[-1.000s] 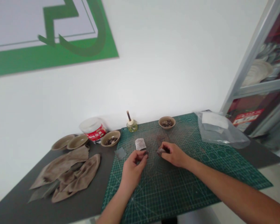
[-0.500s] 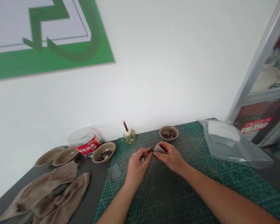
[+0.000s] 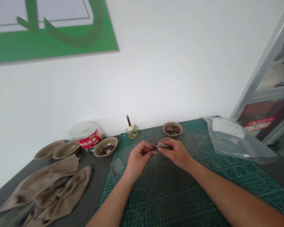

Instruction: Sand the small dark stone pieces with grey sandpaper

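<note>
Over the green cutting mat (image 3: 146,201), my two hands meet at a small dark piece (image 3: 155,147). My left hand (image 3: 137,160) pinches this piece between thumb and fingers; its kind is too small to make out. A folded grey sheet (image 3: 163,145), cloth or sandpaper, is gripped by my right hand (image 3: 180,155) and touches the dark piece. Beyond my right hand stands a small brown bowl (image 3: 172,133) with dark lumps in it. A flat grey square (image 3: 117,165) lies on the mat, left of my left hand.
Another bowl of dark lumps (image 3: 105,152) stands at the left, by a red-labelled plastic tub (image 3: 86,136) and two shallow bowls (image 3: 65,150). Brown cloths (image 3: 61,197) lie in front. A reed diffuser (image 3: 132,130) stands near the wall, a clear bag (image 3: 236,142) at right.
The view has tilted down slightly, so the scene sits higher at the top. The grey sheet in my right hand has turned flatter against the dark piece; both hands keep their hold.
</note>
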`<state>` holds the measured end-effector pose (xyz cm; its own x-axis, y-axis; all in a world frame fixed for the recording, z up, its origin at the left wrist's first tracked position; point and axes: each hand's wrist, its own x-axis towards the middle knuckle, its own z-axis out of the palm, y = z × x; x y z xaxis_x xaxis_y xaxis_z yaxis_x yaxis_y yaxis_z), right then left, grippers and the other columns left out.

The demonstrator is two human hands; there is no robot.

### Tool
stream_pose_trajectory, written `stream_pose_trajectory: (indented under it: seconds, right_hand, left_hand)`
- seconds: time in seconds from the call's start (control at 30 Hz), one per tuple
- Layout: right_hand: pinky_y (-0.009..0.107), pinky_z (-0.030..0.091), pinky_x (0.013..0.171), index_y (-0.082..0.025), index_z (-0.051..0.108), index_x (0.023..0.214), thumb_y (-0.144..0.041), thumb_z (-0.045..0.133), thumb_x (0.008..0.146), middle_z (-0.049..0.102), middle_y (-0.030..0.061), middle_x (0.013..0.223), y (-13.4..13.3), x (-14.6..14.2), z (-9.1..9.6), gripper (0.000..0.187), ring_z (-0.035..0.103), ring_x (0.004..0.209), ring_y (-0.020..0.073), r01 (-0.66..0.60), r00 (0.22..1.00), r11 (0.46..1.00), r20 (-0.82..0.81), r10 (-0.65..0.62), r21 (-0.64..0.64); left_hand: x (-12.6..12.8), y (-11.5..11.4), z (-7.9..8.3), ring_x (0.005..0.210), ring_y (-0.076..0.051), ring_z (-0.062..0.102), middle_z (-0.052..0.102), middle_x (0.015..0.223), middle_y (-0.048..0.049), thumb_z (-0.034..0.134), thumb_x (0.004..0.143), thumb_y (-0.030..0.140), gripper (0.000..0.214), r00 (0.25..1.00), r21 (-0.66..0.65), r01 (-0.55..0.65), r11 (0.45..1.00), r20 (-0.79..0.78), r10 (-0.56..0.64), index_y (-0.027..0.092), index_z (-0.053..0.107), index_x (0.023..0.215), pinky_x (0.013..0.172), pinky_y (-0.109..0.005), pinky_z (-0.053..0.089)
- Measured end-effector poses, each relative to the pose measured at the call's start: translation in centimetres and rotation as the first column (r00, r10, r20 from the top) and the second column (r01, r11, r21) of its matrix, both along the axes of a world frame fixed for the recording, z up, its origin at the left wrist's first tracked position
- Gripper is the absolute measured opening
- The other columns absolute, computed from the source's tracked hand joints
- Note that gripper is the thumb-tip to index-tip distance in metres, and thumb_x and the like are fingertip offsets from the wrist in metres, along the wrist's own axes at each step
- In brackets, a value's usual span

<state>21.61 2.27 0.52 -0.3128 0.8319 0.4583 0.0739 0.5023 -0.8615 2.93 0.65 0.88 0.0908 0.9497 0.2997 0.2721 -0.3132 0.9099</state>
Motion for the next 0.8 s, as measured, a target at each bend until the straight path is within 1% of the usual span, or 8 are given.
stream_pose_trajectory:
  seconds: [0.1, 0.23, 0.37, 0.4, 0.47, 0.6, 0.73, 0.8]
  right_hand:
    - [0.029, 0.048, 0.079, -0.022, 0.074, 0.093, -0.027, 0.065, 0.083, 0.068, 0.0045, 0.094, -0.04, 0.16, 0.04, 0.014, 0.063, 0.088, 0.0176, 0.011, 0.999, 0.999, 0.032, -0.012, 0.048]
    - [0.028, 0.048, 0.076, -0.022, 0.074, 0.094, -0.026, 0.065, 0.083, 0.067, 0.0042, 0.096, 0.02, 0.17, -0.07, 0.014, 0.062, 0.087, 0.0167, 0.007, 0.998, 0.998, 0.055, -0.010, 0.061]
    - [0.028, 0.048, 0.078, -0.023, 0.075, 0.094, -0.026, 0.065, 0.083, 0.066, 0.0043, 0.098, 0.12, 0.17, -0.21, 0.015, 0.062, 0.089, 0.0170, -0.003, 0.997, 0.997, 0.078, -0.003, 0.075]
    - [0.028, 0.048, 0.079, -0.023, 0.075, 0.094, -0.026, 0.065, 0.084, 0.066, 0.0042, 0.098, 0.15, 0.18, -0.22, 0.015, 0.062, 0.089, 0.0170, -0.002, 0.997, 0.997, 0.082, -0.004, 0.079]
    - [0.028, 0.048, 0.079, -0.023, 0.075, 0.094, -0.025, 0.064, 0.084, 0.066, 0.0040, 0.097, 0.18, 0.22, -0.21, 0.015, 0.062, 0.089, 0.0167, 0.000, 0.996, 0.996, 0.091, -0.008, 0.089]
    - [0.028, 0.048, 0.078, -0.023, 0.075, 0.092, -0.024, 0.065, 0.083, 0.066, 0.0037, 0.095, 0.18, 0.33, -0.11, 0.014, 0.061, 0.087, 0.0165, 0.001, 0.994, 0.997, 0.105, -0.010, 0.082]
    - [0.027, 0.047, 0.075, -0.023, 0.075, 0.091, -0.025, 0.067, 0.082, 0.064, 0.0035, 0.095, 0.15, 0.41, -0.01, 0.012, 0.061, 0.086, 0.0164, -0.042, 0.993, 0.998, 0.111, 0.037, 0.047]
    - [0.028, 0.047, 0.076, -0.023, 0.075, 0.091, -0.025, 0.065, 0.083, 0.063, 0.0034, 0.095, 0.15, 0.41, 0.02, 0.013, 0.060, 0.087, 0.0164, -0.035, 0.993, 0.998, 0.116, 0.028, 0.052]
  left_hand:
    - [-0.17, 0.02, -0.03, 0.070, -0.015, 0.063, 0.069, 0.078, -0.0012, 0.070, 0.074, 0.027, 0.016, 1.000, -0.007, -0.007, 1.000, -0.017, 0.007, 0.018, 0.065, 0.086, 0.063, -0.024, 0.049]
    - [-0.08, 0.13, -0.15, 0.074, -0.015, 0.064, 0.070, 0.083, -0.0025, 0.069, 0.076, 0.028, 0.016, 1.000, -0.006, 0.012, 1.000, 0.006, -0.012, 0.019, 0.068, 0.089, 0.066, -0.025, 0.050]
    - [0.14, 0.32, -0.25, 0.072, -0.015, 0.063, 0.070, 0.083, -0.0024, 0.068, 0.075, 0.025, 0.034, 0.996, -0.063, 0.050, 0.997, 0.071, -0.045, 0.020, 0.067, 0.108, 0.064, -0.025, 0.050]
    - [0.15, 0.32, -0.25, 0.072, -0.015, 0.063, 0.070, 0.083, -0.0026, 0.068, 0.075, 0.025, 0.034, 0.996, -0.079, 0.060, 0.995, 0.065, -0.055, 0.019, 0.067, 0.109, 0.065, -0.026, 0.050]
    - [0.11, 0.24, -0.22, 0.072, -0.015, 0.062, 0.070, 0.081, -0.0026, 0.067, 0.076, 0.027, 0.026, 0.997, -0.096, 0.071, 0.993, 0.028, -0.068, 0.018, 0.069, 0.101, 0.066, -0.026, 0.049]
    - [-0.01, 0.00, -0.11, 0.068, -0.014, 0.060, 0.067, 0.074, -0.0005, 0.069, 0.075, 0.030, 0.018, 0.998, -0.081, 0.042, 0.996, -0.051, -0.046, 0.018, 0.070, 0.088, 0.063, -0.025, 0.046]
    - [-0.03, -0.02, -0.06, 0.076, -0.016, 0.062, 0.070, 0.083, -0.0026, 0.067, 0.076, 0.028, 0.021, 0.996, -0.068, 0.068, 0.995, -0.050, -0.071, 0.019, 0.070, 0.095, 0.070, -0.027, 0.049]
    - [-0.05, 0.02, -0.10, 0.075, -0.016, 0.062, 0.070, 0.082, -0.0027, 0.067, 0.077, 0.029, 0.021, 0.996, -0.061, 0.068, 0.996, -0.056, -0.071, 0.019, 0.070, 0.095, 0.070, -0.027, 0.049]
